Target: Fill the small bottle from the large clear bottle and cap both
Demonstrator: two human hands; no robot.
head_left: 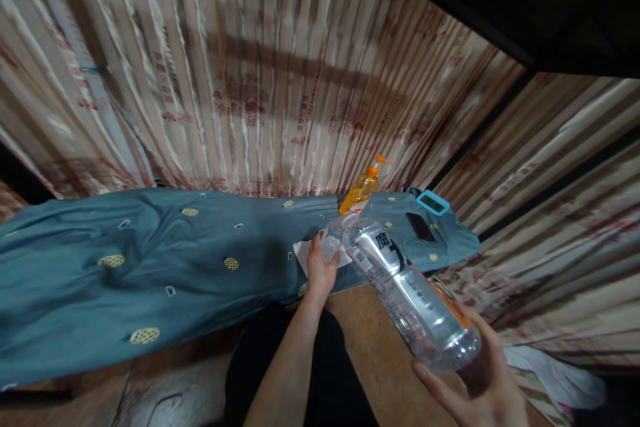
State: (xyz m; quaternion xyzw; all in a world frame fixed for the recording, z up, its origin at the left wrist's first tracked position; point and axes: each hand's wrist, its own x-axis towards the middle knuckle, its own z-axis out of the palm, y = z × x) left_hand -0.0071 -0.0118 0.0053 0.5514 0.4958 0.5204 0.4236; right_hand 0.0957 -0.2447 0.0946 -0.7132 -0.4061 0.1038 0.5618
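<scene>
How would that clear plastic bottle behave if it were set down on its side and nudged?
The clear plastic bottle looks round and smooth, so it would probably roll. It seems nearly empty, so likely light and easy to dent. The right hand supports its base while the left hand grips the neck end.

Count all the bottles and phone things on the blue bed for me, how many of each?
Clear bottle, held by the right hand and the left hand: 1
Orange pump bottle: 1
Dark phone: 1
Blue-edged phone case: 1
White paper: 1
Total: 5
</scene>
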